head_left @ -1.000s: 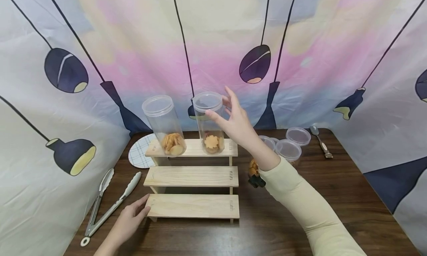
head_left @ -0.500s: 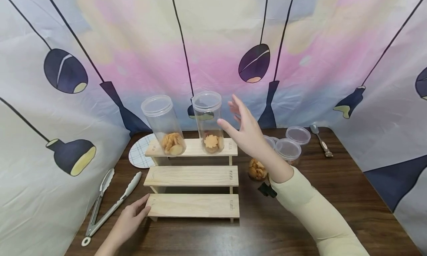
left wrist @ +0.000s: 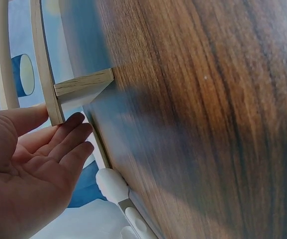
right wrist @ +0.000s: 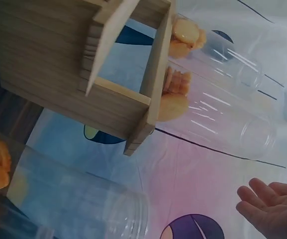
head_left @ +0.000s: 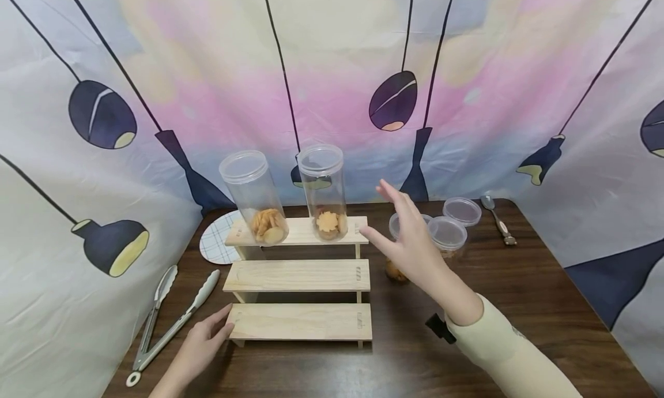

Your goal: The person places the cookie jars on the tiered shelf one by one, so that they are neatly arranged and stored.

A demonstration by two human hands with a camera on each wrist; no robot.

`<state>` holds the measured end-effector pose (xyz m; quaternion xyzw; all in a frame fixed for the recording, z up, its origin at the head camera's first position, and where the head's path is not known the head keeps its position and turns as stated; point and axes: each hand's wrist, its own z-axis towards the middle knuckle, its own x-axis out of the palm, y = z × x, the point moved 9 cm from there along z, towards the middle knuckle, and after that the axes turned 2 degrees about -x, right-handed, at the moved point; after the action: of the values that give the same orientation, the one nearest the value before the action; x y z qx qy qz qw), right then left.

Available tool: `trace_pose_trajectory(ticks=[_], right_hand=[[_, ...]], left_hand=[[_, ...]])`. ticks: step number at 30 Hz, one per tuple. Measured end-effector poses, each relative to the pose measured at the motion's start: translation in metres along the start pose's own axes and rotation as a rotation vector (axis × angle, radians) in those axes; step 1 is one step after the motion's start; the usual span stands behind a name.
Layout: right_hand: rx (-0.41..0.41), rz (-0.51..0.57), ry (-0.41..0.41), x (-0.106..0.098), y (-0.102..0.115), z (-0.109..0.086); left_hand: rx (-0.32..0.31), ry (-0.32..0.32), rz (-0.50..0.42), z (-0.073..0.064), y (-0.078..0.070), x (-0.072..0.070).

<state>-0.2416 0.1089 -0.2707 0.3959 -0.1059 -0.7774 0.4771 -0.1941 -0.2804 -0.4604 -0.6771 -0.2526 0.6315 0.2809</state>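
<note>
A three-tiered wooden rack (head_left: pixel 298 276) stands on the table. On its top shelf are two tall clear lidded jars, the left jar (head_left: pixel 251 193) and the right jar (head_left: pixel 323 193), each with snacks at the bottom. My left hand (head_left: pixel 197 346) pinches the left end of the lowest shelf (left wrist: pixel 57 112), thumb above and fingers below. My right hand (head_left: pixel 412 245) is in the air right of the rack, fingers spread, holding nothing. Behind and below it are more clear jars with lids (head_left: pixel 448 232), partly hidden; one jar (right wrist: pixel 83 194) shows in the right wrist view.
Long tongs (head_left: pixel 176 326) with pale tips lie at the left of the table. A round checked mat (head_left: pixel 215 242) sits behind the rack's left side. At the back right lies a spoon (head_left: pixel 499 220). A printed cloth (head_left: pixel 332 86) hangs behind the table.
My right hand has moved away from the right jar on the top shelf, rightward and down. My left hand stays at the lowest shelf, and both jars on top stand still.
</note>
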Motion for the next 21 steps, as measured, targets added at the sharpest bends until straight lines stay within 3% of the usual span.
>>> trace_pose_trajectory(ticks=[3,8,18,21], right_hand=[[-0.025,-0.063,-0.018,-0.006,0.001,-0.014],[-0.001,-0.164,-0.022,-0.016,-0.008,-0.038],[0.079,-0.195,-0.103,-0.045,-0.041,-0.076],[0.139,-0.205,-0.145,-0.056,-0.056,-0.086]], left_hand=[[0.002,-0.004,-0.004,0.001,0.000,0.000],[0.016,-0.011,-0.006,0.001,-0.002,0.000],[-0.001,-0.013,-0.003,-0.001,0.003,0.001],[0.007,-0.018,0.006,-0.001,0.002,0.000]])
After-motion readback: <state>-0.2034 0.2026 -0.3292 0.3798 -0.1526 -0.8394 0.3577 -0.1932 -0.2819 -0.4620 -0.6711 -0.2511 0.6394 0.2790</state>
